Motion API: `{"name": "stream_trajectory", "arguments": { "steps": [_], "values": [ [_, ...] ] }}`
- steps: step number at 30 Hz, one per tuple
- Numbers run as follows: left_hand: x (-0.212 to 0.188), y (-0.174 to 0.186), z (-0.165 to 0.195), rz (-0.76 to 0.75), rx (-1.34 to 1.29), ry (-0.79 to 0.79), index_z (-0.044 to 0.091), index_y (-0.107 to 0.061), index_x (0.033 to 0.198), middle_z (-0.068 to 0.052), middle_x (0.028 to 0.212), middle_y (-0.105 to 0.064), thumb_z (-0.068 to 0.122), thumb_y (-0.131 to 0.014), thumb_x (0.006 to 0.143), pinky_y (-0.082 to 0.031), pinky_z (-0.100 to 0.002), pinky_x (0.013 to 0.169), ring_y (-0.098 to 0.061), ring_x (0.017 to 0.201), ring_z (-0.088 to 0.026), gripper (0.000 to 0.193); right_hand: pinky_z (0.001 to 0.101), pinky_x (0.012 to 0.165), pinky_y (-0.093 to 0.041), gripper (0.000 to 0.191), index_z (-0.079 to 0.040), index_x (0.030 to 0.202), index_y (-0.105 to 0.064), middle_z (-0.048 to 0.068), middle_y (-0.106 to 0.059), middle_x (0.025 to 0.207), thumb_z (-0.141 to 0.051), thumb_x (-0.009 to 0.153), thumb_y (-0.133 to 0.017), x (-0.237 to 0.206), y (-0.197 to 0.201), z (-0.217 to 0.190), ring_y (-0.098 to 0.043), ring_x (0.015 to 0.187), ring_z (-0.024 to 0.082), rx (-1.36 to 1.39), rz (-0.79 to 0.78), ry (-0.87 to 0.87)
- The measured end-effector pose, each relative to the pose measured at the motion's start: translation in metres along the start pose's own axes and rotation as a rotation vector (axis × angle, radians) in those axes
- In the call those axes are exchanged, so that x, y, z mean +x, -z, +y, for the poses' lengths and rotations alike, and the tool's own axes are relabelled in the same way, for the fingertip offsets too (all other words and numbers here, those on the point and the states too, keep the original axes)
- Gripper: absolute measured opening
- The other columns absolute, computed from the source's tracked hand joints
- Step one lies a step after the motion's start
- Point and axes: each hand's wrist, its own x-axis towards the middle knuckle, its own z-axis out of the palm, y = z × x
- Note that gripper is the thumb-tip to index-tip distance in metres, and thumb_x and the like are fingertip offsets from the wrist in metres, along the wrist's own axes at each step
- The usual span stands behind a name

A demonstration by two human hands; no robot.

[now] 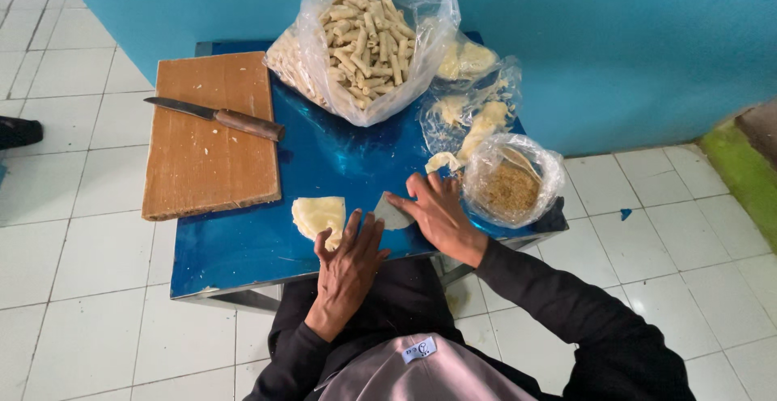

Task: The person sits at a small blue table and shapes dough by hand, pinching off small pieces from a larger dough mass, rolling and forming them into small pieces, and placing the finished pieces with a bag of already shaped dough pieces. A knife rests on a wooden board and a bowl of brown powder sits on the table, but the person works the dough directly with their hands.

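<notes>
Head view, wrapper piece (392, 215) under right hand (437, 211) fingertips

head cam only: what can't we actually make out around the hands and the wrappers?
- Wrapper piece, head view: mostly under the right hand; shape unclear.
- Left hand: palm down, contact with the folded wrapper uncertain.
- Brown filling: blurred by its clear bag.
- Small bags: partly behind the big bag of rolls.

Bright turquoise wall (631, 37) behind, white square floor tiles (73, 288) with dark grout, low table (243, 247) with glossy blue top reflecting light, green strip (740, 170) at right edge, even daylight-like illumination
</notes>
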Motion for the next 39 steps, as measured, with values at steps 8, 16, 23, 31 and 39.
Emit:
{"name": "stream_trajectory", "arguments": {
  "steps": [8,16,23,31,39],
  "values": [
    [0.014,0.0,0.009,0.104,0.095,0.149,0.012,-0.062,0.118,-0.006,0.13,-0.057,0.035,-0.066,0.097,-0.024,-0.048,0.103,-0.044,0.134,-0.022,0.032,0.0479,0.079,-0.035,0.051,-0.03,0.139,-0.062,0.003,-0.047,0.113,-0.008,0.094,-0.057,0.004,0.0,0.007,-0.044,0.099,0.027,-0.025,0.0,-0.022],
    [0.036,0.006,0.019,0.097,0.162,0.3,0.011,-0.061,0.099,-0.008,0.114,-0.054,0.035,-0.07,0.092,-0.026,-0.045,0.098,-0.044,0.122,-0.026,0.027,0.0477,0.079,-0.035,0.06,-0.025,0.144,-0.068,0.005,-0.046,0.108,-0.007,0.088,-0.055,-0.01,0.006,-0.012,-0.042,0.097,0.027,-0.169,0.082,0.106],
    [0.038,0.004,0.016,0.11,0.115,0.294,0.009,-0.06,0.1,-0.008,0.11,-0.055,0.028,-0.072,0.088,-0.023,-0.049,0.101,-0.045,0.12,-0.027,0.025,0.0408,0.091,-0.04,0.039,-0.026,0.109,-0.078,0.002,-0.056,0.106,0.0,0.084,-0.064,-0.025,0.054,0.062,-0.052,0.104,0.023,0.336,0.048,-0.14],
    [0.038,-0.01,0.011,0.187,0.011,0.274,0.009,-0.06,0.107,-0.008,0.107,-0.062,0.008,-0.064,0.088,-0.025,-0.049,0.102,-0.05,0.115,-0.026,0.02,0.047,0.082,-0.041,0.015,-0.019,0.098,-0.078,0.003,-0.073,0.095,-0.016,0.084,-0.075,-0.073,0.047,0.117,-0.064,0.094,0.027,-0.11,-0.092,-0.342],
    [0.039,-0.008,0.012,0.158,-0.008,0.277,0.003,-0.057,0.117,-0.013,0.114,-0.059,0.009,-0.064,0.094,-0.033,-0.044,0.107,-0.049,0.12,-0.031,0.025,0.0465,0.081,-0.048,0.008,-0.01,0.094,-0.071,0.009,-0.072,0.091,-0.011,0.088,-0.068,-0.086,0.013,0.107,-0.069,0.088,0.03,-0.084,-0.047,-0.339]
  ]
}}
